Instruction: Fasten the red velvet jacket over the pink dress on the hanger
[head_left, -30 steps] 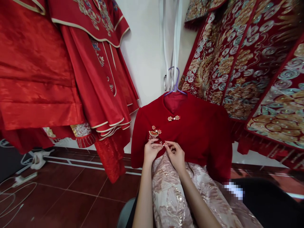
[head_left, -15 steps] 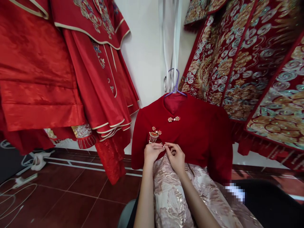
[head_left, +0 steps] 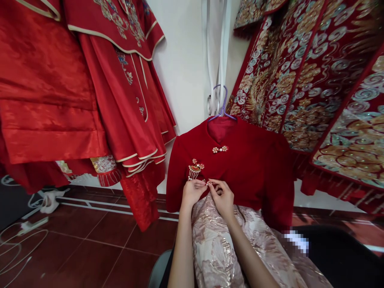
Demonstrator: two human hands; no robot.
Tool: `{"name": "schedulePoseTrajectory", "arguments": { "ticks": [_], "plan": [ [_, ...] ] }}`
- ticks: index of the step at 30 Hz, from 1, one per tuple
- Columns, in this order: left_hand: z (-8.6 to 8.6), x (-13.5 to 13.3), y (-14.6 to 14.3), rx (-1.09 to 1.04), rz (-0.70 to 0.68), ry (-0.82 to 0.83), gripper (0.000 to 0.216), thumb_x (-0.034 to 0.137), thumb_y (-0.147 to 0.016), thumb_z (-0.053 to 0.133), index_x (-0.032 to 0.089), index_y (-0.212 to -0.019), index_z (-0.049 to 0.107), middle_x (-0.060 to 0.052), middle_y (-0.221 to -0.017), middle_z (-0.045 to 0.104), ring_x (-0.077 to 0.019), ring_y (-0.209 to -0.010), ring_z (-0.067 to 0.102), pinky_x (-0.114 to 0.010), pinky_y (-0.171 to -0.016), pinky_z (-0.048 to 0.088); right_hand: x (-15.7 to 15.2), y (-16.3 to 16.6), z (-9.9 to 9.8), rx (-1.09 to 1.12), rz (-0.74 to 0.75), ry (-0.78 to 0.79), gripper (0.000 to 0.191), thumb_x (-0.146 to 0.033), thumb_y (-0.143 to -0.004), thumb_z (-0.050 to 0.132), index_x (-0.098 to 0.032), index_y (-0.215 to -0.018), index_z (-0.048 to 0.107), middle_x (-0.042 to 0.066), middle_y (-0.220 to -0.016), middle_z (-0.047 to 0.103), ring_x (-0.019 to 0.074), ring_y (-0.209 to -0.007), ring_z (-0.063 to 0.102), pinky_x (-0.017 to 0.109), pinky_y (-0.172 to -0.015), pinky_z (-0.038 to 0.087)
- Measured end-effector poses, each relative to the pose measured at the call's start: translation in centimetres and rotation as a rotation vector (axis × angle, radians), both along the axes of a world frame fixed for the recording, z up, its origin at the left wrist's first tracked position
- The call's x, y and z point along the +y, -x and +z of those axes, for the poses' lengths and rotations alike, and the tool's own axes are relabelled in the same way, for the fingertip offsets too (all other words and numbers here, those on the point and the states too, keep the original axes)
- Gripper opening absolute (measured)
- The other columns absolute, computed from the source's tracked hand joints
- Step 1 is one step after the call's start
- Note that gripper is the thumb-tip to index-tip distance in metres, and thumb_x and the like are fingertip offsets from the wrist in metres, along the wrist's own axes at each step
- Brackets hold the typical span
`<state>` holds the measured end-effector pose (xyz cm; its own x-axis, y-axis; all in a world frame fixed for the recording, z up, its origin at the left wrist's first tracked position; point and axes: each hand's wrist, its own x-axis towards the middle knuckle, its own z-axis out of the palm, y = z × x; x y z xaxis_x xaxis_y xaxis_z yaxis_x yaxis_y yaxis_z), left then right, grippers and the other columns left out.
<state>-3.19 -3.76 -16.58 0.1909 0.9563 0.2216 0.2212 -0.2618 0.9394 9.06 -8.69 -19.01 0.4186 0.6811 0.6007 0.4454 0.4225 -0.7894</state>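
Note:
A dark red jacket [head_left: 249, 160] hangs on a purple hanger [head_left: 222, 107] in front of me. Low on its front, my left hand [head_left: 192, 193] and my right hand [head_left: 223, 200] meet with fingertips pinched. Between them shows part of a small beaded frog button [head_left: 208, 182], mostly covered by my fingers. Just above my left hand sits a fan-shaped brooch [head_left: 195, 171] with hanging bead strands. Another beaded frog button [head_left: 220, 149] is fastened below the collar. A pale pink skirt with a metallic pattern [head_left: 220, 248] spreads beneath both forearms.
Red garments with cream trim [head_left: 120, 104] hang at the left, and heavily embroidered ones [head_left: 303, 80] at the right. White straps [head_left: 222, 48] come down to the hanger. A white rail [head_left: 120, 210], a shoe [head_left: 49, 202] and cables [head_left: 24, 248] lie low on the left.
The view has shifted very slightly. Both hands stay pinched at the same spot on the jacket, with hardly any visible movement.

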Motion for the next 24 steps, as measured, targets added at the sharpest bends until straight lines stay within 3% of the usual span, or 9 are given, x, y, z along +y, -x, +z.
{"name": "schedulePoseTrajectory", "arguments": {
  "ticks": [8, 12, 17, 24],
  "plan": [
    [0.9, -0.9, 0.6, 0.041, -0.068, -0.199, 0.011, 0.011, -0.069, 0.067, 0.014, -0.079, 0.07, -0.006, -0.079, 0.073, -0.0145, -0.073, 0.067, -0.027, -0.074, 0.054, 0.2, -0.2, -0.1, 0.016, 0.019, 0.012, 0.026, -0.037, -0.086, 0.058, -0.019, -0.1, 0.071, 0.005, -0.087, 0.062, 0.011, -0.064, 0.053, 0.022, -0.055, 0.047],
    [0.7, -0.8, 0.4, 0.041, -0.063, -0.162, 0.011, 0.009, -0.07, 0.065, 0.013, -0.08, 0.069, -0.007, -0.081, 0.073, -0.0139, -0.074, 0.067, -0.026, -0.075, 0.053, 0.1, -0.1, 0.0, 0.015, 0.011, 0.009, 0.025, -0.035, -0.086, 0.059, -0.019, -0.099, 0.071, 0.004, -0.086, 0.061, 0.0108, -0.064, 0.053, 0.022, -0.056, 0.047],
    [0.9, -0.5, 0.7, 0.049, 0.045, -0.104, 0.013, 0.011, -0.073, 0.061, 0.014, -0.085, 0.067, -0.006, -0.081, 0.071, -0.0123, -0.068, 0.065, -0.024, -0.068, 0.052, -0.5, 0.2, 0.3, 0.075, -0.018, -0.04, 0.024, -0.033, -0.087, 0.055, -0.018, -0.101, 0.067, 0.005, -0.089, 0.059, 0.0113, -0.069, 0.055, 0.021, -0.057, 0.047],
    [1.4, -0.2, 2.3, -0.069, 0.167, -0.182, 0.013, 0.021, -0.079, 0.057, 0.016, -0.088, 0.066, -0.005, -0.082, 0.071, -0.0125, -0.071, 0.065, -0.023, -0.068, 0.051, -0.7, 0.2, -0.1, 0.131, -0.083, -0.078, 0.021, -0.032, -0.089, 0.051, -0.017, -0.094, 0.064, 0.005, -0.088, 0.059, 0.0123, -0.07, 0.054, 0.023, -0.06, 0.046]
  ]
}}
